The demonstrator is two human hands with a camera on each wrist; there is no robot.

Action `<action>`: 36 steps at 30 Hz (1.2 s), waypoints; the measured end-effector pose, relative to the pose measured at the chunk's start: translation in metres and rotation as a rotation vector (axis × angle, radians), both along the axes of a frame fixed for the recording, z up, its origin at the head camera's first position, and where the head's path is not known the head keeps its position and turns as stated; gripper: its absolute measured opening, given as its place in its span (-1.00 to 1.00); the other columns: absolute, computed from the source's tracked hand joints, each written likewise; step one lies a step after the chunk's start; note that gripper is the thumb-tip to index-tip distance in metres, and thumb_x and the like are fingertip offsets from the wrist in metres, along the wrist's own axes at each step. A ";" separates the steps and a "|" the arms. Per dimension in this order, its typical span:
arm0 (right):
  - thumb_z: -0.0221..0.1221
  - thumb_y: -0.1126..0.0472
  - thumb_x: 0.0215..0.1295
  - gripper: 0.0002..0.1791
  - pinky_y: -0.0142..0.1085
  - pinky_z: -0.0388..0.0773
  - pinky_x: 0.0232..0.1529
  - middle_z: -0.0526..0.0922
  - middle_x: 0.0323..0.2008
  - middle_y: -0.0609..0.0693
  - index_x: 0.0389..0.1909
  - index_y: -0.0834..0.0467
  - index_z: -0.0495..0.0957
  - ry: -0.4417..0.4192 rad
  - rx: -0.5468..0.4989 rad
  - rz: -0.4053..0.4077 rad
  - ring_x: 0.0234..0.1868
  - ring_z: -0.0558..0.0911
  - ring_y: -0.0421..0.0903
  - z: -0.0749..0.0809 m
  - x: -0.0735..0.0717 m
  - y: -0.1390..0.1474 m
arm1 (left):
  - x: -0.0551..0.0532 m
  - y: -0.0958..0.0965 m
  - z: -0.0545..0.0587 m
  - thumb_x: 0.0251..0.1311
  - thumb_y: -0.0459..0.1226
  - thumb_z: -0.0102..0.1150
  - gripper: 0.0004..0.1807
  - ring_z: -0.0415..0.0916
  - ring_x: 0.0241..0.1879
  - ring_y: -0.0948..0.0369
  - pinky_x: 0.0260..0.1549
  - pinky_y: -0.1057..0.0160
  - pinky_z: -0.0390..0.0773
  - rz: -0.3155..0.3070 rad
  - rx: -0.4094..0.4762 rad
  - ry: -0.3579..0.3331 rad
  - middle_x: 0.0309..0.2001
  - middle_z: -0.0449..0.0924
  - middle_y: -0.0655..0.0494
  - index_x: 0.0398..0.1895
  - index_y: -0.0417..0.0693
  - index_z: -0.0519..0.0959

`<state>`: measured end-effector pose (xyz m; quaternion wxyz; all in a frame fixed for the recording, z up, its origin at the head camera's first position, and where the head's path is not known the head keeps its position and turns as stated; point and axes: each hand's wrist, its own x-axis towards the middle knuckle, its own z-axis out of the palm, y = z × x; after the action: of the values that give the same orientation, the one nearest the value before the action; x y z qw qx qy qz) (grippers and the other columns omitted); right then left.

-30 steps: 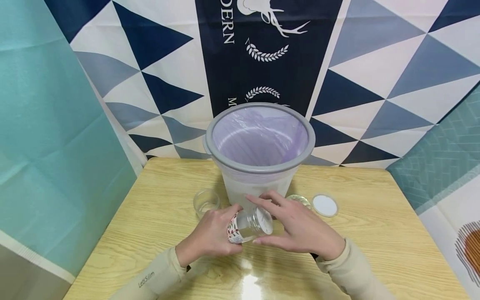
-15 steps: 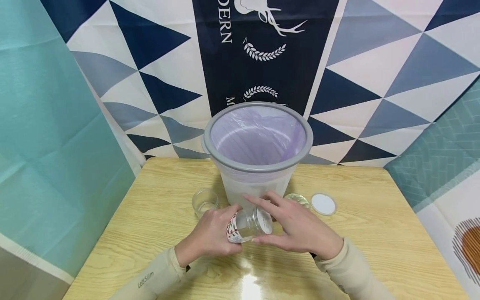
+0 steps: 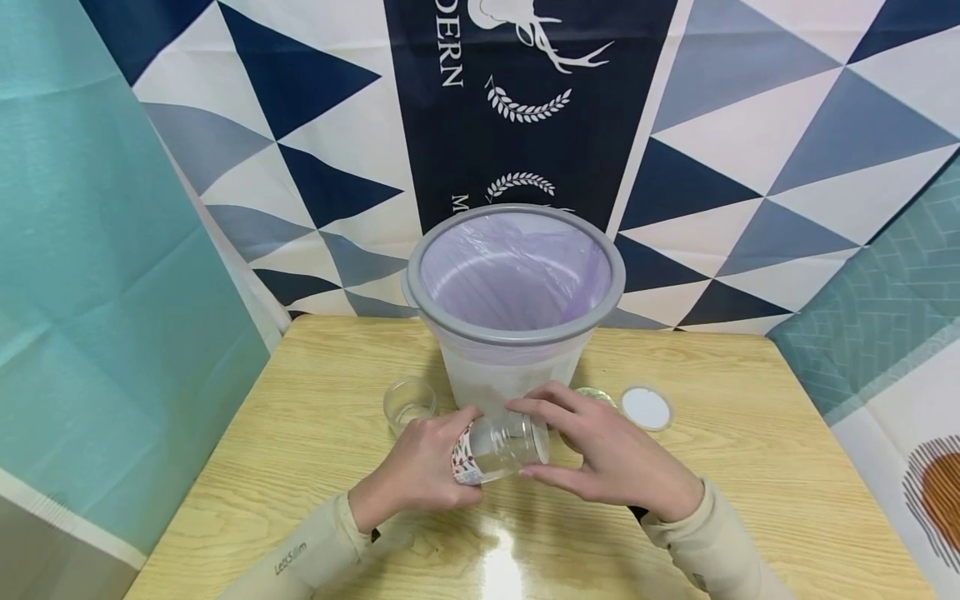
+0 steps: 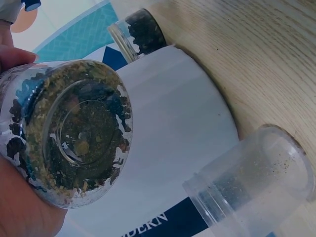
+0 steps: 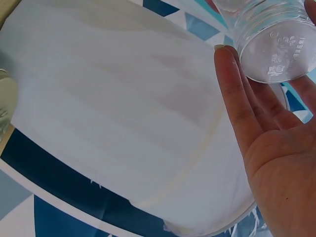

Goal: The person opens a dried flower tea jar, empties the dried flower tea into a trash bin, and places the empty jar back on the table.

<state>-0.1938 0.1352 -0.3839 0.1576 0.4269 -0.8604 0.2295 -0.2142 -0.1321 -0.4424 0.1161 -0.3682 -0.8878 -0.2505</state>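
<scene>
Jar (image 3: 495, 454) is up in both hands, tipped on its side above the table (image 3: 315, 433), at six o'clock from the bin (image 3: 517, 337), with its lid (image 5: 279, 54) aimed towards three. And there's the change: over the last half-second the right hand (image 3: 603, 450) slips a touch towards three o'clock, and the lid turns with it, its face narrowing from a broad round to a slim oval in the head view. More clear wall shows past the label (image 3: 465, 460) too. That reads as the lid being worked loose, an early stage of the job, though the view is too poor to say whether it is off the neck.

To the hands, then! Left hand (image 3: 427, 467) is curled snugly round the jar at the label end, a steady hold. Right hand is about half open, palm cupped and well off the lid, yet its finger and thumb tips pinch the rim, one near eleven o'clock, the other near seven.

Down at the base, dark and greenish flakes (image 4: 89, 128) show through the plastic. Untouched on the table, the clear pot (image 3: 408, 406) stands at ten o'clock from the jar, and the white disc (image 3: 647, 408) sits between two and three.
</scene>
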 end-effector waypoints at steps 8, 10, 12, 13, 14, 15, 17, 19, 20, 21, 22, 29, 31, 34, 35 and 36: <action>0.46 -0.17 0.19 -0.28 -0.33 0.63 -0.12 0.57 0.17 -0.21 0.36 -0.08 0.51 -0.004 -0.034 -0.022 -0.06 0.58 -0.30 -0.001 -0.001 0.008 | -0.002 -0.003 0.001 -0.48 -0.09 0.62 -0.22 0.42 -0.48 0.47 -0.48 0.44 0.45 0.014 0.027 0.006 -0.39 0.56 0.42 0.01 0.11 0.51; 0.47 -0.16 0.17 -0.27 -0.25 0.65 0.01 0.57 0.19 -0.18 0.34 -0.05 0.52 0.001 -0.045 -0.029 0.08 0.59 -0.25 -0.002 -0.001 0.011 | -0.003 -0.002 0.001 -0.49 -0.09 0.62 -0.22 0.42 -0.47 0.47 -0.47 0.44 0.46 0.015 0.034 0.011 -0.39 0.55 0.42 0.00 0.11 0.51; 0.49 -0.13 0.15 -0.27 -0.20 0.63 0.11 0.56 0.20 -0.18 0.32 -0.02 0.52 -0.004 -0.054 -0.036 0.18 0.57 -0.21 -0.005 -0.001 0.015 | -0.003 -0.002 0.001 -0.49 -0.09 0.61 -0.22 0.42 -0.47 0.47 -0.47 0.43 0.46 0.013 0.038 0.015 -0.39 0.56 0.41 0.00 0.11 0.51; 0.51 -0.10 0.14 -0.28 -0.19 0.62 0.13 0.56 0.19 -0.18 0.30 -0.01 0.52 -0.009 -0.058 -0.040 0.19 0.57 -0.20 -0.007 -0.002 0.017 | -0.003 -0.002 0.001 -0.50 -0.09 0.61 -0.22 0.42 -0.47 0.46 -0.47 0.43 0.45 0.014 0.039 0.017 -0.39 0.56 0.41 0.00 0.10 0.51; 0.52 -0.08 0.12 -0.28 -0.20 0.61 0.14 0.56 0.17 -0.20 0.29 -0.01 0.51 -0.020 -0.061 -0.046 0.19 0.57 -0.21 -0.009 -0.001 0.020 | -0.004 -0.002 0.001 -0.49 -0.10 0.61 -0.22 0.42 -0.47 0.46 -0.47 0.43 0.45 0.013 0.040 0.020 -0.40 0.56 0.41 0.00 0.10 0.51; 0.54 -0.05 0.10 -0.29 -0.21 0.62 0.14 0.56 0.16 -0.20 0.27 -0.01 0.51 -0.025 -0.066 -0.051 0.17 0.57 -0.22 -0.012 -0.001 0.022 | -0.004 -0.002 0.001 -0.49 -0.10 0.60 -0.23 0.42 -0.47 0.47 -0.47 0.44 0.45 0.011 0.042 0.021 -0.40 0.56 0.40 -0.01 0.09 0.51; 0.55 -0.02 0.08 -0.30 -0.25 0.62 0.11 0.56 0.12 -0.24 0.24 -0.02 0.50 -0.045 -0.070 -0.063 0.11 0.58 -0.26 -0.017 -0.001 0.027 | -0.004 -0.001 0.001 -0.49 -0.10 0.60 -0.23 0.42 -0.47 0.47 -0.46 0.44 0.45 0.010 0.044 0.019 -0.40 0.57 0.39 -0.01 0.08 0.51; 0.57 0.01 0.05 -0.32 -0.27 0.63 0.05 0.57 0.07 -0.26 0.19 -0.02 0.50 -0.054 -0.074 -0.079 0.04 0.57 -0.28 -0.023 0.000 0.032 | -0.004 -0.001 0.001 -0.49 -0.10 0.59 -0.24 0.42 -0.47 0.47 -0.45 0.44 0.45 0.009 0.044 0.017 -0.40 0.57 0.38 -0.01 0.07 0.52; 0.57 0.00 0.04 -0.33 -0.28 0.63 0.03 0.57 0.04 -0.28 0.16 -0.02 0.50 -0.060 -0.069 -0.092 0.02 0.57 -0.30 -0.026 0.001 0.034 | -0.004 0.000 0.001 -0.48 -0.10 0.59 -0.24 0.42 -0.47 0.47 -0.46 0.44 0.45 0.008 0.044 0.017 -0.40 0.57 0.38 -0.02 0.07 0.52; 0.57 0.00 0.03 -0.34 -0.28 0.64 0.02 0.57 0.02 -0.28 0.14 -0.02 0.50 -0.062 -0.064 -0.104 0.01 0.58 -0.30 -0.029 0.001 0.037 | -0.004 0.000 0.001 -0.49 -0.11 0.59 -0.24 0.42 -0.47 0.47 -0.46 0.44 0.45 0.007 0.044 0.018 -0.40 0.58 0.37 -0.02 0.07 0.52; 0.57 0.00 0.02 -0.34 -0.27 0.64 0.02 0.56 0.01 -0.29 0.12 -0.02 0.49 -0.074 -0.058 -0.115 0.00 0.58 -0.30 -0.032 0.002 0.039 | -0.004 0.000 0.001 -0.49 -0.10 0.59 -0.24 0.42 -0.47 0.47 -0.46 0.44 0.45 0.008 0.044 0.019 -0.40 0.58 0.37 -0.02 0.07 0.52; 0.62 0.10 -0.09 -0.28 -0.22 0.67 0.02 0.59 0.00 -0.16 0.11 0.02 0.48 -0.112 -0.023 -0.172 0.01 0.61 -0.25 -0.057 0.007 0.051 | -0.004 0.001 0.001 -0.49 -0.12 0.57 -0.26 0.42 -0.48 0.47 -0.48 0.45 0.44 -0.006 0.051 0.026 -0.41 0.57 0.35 -0.03 0.06 0.52; 0.63 0.14 -0.12 -0.26 -0.21 0.67 -0.01 0.56 0.03 -0.16 0.14 0.00 0.50 -0.129 -0.011 -0.180 0.02 0.60 -0.23 -0.064 0.008 0.053 | -0.004 0.002 0.000 -0.49 -0.12 0.57 -0.26 0.42 -0.48 0.47 -0.48 0.46 0.44 -0.010 0.053 0.025 -0.41 0.58 0.34 -0.03 0.05 0.52; 0.63 0.20 -0.15 -0.23 -0.23 0.68 -0.06 0.51 0.05 -0.16 0.16 -0.03 0.52 -0.154 0.007 -0.170 0.01 0.59 -0.21 -0.074 0.008 0.056 | -0.004 0.001 0.001 -0.49 -0.12 0.58 -0.25 0.43 -0.48 0.46 -0.49 0.46 0.44 -0.008 0.049 0.025 -0.41 0.58 0.34 -0.02 0.05 0.52; 0.63 0.22 -0.16 -0.22 -0.25 0.67 -0.08 0.49 0.04 -0.14 0.17 -0.03 0.52 -0.160 0.011 -0.161 0.00 0.59 -0.20 -0.078 0.009 0.056 | -0.004 0.001 0.001 -0.49 -0.11 0.58 -0.25 0.43 -0.48 0.46 -0.49 0.46 0.44 -0.007 0.048 0.025 -0.41 0.58 0.34 -0.02 0.05 0.52; 0.62 0.23 -0.16 -0.21 -0.27 0.67 -0.09 0.48 0.04 -0.14 0.18 -0.02 0.53 -0.167 0.016 -0.153 -0.02 0.59 -0.20 -0.081 0.009 0.057 | -0.004 0.001 0.001 -0.49 -0.11 0.58 -0.24 0.43 -0.48 0.45 -0.48 0.46 0.44 -0.005 0.046 0.024 -0.41 0.58 0.34 -0.02 0.04 0.52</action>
<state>-0.1851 0.1918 -0.4647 0.0988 0.3404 -0.9025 0.2447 -0.2181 -0.1308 -0.4414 0.1348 -0.3708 -0.8793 -0.2667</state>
